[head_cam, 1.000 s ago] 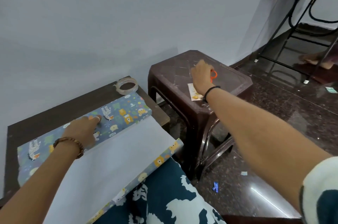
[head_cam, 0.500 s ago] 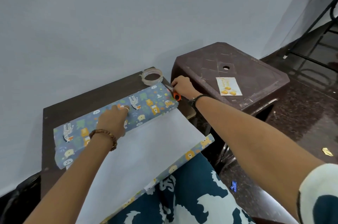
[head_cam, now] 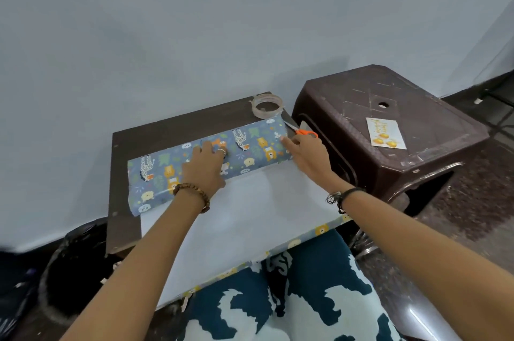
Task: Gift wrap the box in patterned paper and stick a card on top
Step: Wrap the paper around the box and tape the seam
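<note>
The box (head_cam: 250, 143) lies across the small dark table (head_cam: 167, 129), covered by blue paper with animal prints. The paper's white underside (head_cam: 250, 215) spreads toward me and hangs over my lap. My left hand (head_cam: 205, 165) rests flat on the middle of the covered box. At the box's right end, my right hand (head_cam: 306, 157) touches the paper with its fingers apart. Orange-handled scissors (head_cam: 304, 132) lie on the table just beyond those fingers. The card (head_cam: 385, 133), white with yellow shapes, sits on the brown stool (head_cam: 417, 162).
A roll of clear tape (head_cam: 267, 106) stands at the table's far right corner, behind the box. The brown plastic stool is close to the table's right side. A dark bag (head_cam: 72, 271) sits on the floor at the left. The wall rises right behind the table.
My right hand brought the scissors from the stool to the table's right edge and let them go. It now touches the box's right end. My left hand stayed on the box.
</note>
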Action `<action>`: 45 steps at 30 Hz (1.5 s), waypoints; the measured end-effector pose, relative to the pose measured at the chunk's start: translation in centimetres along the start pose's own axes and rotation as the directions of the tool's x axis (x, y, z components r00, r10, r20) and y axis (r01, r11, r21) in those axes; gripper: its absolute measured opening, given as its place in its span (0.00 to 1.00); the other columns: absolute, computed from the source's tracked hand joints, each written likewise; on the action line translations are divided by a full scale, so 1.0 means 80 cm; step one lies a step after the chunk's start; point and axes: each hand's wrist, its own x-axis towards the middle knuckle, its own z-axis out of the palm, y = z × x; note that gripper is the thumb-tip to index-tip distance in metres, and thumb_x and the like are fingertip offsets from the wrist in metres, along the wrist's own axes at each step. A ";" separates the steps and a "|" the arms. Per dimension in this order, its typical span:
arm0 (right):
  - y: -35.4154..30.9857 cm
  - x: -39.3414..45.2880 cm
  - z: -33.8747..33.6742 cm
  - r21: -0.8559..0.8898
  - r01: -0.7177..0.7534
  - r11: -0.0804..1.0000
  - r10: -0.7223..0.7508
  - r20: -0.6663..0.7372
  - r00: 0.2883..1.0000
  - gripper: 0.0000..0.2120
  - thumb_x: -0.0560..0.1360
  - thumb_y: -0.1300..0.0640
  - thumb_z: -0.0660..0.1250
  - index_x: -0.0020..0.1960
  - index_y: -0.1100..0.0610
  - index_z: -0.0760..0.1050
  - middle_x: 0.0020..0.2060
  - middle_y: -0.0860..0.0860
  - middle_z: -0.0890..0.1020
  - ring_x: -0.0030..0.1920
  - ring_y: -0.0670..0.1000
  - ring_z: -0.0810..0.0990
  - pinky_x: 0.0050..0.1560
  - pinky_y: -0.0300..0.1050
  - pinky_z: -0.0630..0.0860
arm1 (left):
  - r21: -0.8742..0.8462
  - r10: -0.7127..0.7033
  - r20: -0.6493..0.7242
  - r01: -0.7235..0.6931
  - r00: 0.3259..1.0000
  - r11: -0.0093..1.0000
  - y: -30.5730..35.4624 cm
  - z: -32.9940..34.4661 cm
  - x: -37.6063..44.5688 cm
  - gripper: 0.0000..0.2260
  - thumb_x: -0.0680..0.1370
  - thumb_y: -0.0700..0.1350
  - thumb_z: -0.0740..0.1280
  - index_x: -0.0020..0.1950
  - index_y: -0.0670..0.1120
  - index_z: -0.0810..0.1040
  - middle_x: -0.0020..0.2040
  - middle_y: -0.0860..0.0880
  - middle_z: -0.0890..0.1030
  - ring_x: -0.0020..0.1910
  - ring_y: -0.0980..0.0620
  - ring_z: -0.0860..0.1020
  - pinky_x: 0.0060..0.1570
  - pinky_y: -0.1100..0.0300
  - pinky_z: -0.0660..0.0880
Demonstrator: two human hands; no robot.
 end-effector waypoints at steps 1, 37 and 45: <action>-0.003 0.002 0.000 0.052 -0.032 0.998 0.032 0.015 0.999 0.24 0.78 0.44 0.59 0.29 0.57 0.63 0.26 0.51 0.69 0.30 0.53 0.70 0.28 0.44 0.61 | -0.003 -0.003 0.004 0.003 1.000 1.000 0.000 -0.001 0.000 0.25 0.74 0.44 0.68 0.69 0.48 0.64 0.65 0.44 0.64 0.63 0.44 0.65 0.53 0.50 0.73; -0.047 0.154 0.051 -0.564 0.416 0.713 -0.502 0.003 0.865 0.08 0.75 0.66 0.59 0.49 0.63 0.75 0.47 0.59 0.79 0.46 0.60 0.75 0.43 0.50 0.67 | 0.024 -0.123 -0.153 0.129 0.980 0.991 -0.049 0.010 -0.003 0.23 0.78 0.37 0.60 0.71 0.50 0.62 0.64 0.44 0.67 0.61 0.45 0.69 0.56 0.54 0.73; -0.046 0.149 0.052 -0.609 0.568 0.554 -0.687 0.051 0.725 0.05 0.65 0.73 0.68 0.40 0.67 0.76 0.35 0.62 0.80 0.35 0.62 0.79 0.38 0.51 0.76 | 0.038 -0.112 -0.150 0.119 0.982 0.992 -0.049 0.011 -0.002 0.23 0.78 0.38 0.61 0.72 0.49 0.61 0.65 0.44 0.67 0.63 0.45 0.69 0.59 0.54 0.72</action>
